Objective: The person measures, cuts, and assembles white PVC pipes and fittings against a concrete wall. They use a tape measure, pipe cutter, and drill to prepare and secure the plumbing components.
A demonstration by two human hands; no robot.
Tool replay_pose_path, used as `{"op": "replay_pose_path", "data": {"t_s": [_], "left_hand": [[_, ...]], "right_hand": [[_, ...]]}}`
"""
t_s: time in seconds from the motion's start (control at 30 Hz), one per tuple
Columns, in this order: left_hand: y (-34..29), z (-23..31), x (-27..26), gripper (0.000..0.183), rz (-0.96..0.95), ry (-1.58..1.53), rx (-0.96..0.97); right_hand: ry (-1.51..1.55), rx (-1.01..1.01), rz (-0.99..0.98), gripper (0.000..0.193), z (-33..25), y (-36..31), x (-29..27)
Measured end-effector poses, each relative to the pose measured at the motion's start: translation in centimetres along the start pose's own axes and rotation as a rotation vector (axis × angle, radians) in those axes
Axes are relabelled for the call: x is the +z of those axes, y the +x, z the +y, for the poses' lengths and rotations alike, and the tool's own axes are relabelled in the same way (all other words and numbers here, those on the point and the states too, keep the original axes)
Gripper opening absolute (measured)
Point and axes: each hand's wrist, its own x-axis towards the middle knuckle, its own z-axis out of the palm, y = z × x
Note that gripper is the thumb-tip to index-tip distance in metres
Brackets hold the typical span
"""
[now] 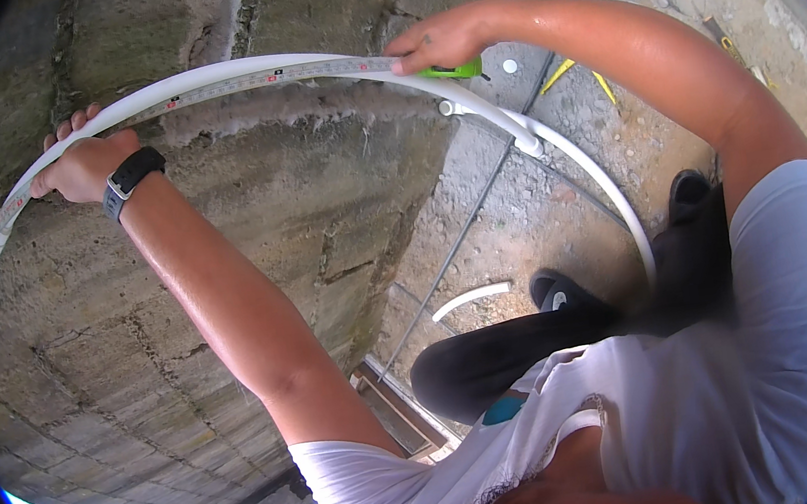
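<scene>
- Head view: the left hand is closed around the white pipe against the concrete wall.
- The right hand presses the tape measure on the pipe, its tape lying along it.
- The pipe runs down toward the paved floor.

No packages, labels, signs, screens visible

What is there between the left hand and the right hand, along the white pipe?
In the head view, a tape measure blade lies stretched along the white pipe from the left hand to the right hand, which holds its green case. Nothing else.
</scene>
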Motion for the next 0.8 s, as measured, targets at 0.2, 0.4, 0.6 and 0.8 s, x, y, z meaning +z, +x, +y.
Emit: {"op": "replay_pose_path", "data": {"t_s": [0.2, 0.4, 0.6, 0.8], "left_hand": [[-0.5, 0.3, 0.1, 0.072, -0.024, -0.004, -0.013], [-0.9, 0.5, 0.1, 0.073, -0.053, -0.047, -0.057], [-3.2, -0.4, -0.2, 0.083, -0.044, -0.15, -0.079], [-18.6, -8.9, -3.1, 0.091, -0.216, -0.043, -0.308]], "right_hand": [[-0.001, 0.021, -0.008, 0.063, -0.5, -0.6, -0.3], [0.009, 0.025, -0.003, 0.064, -0.8, -0.6, -0.3], [0.008, 0.078, -0.084, 0.068, -1.8, -1.4, -0.9], [0.0, 0.057, 0.025, 0.062, -1.0, -0.7, -0.1]]}}
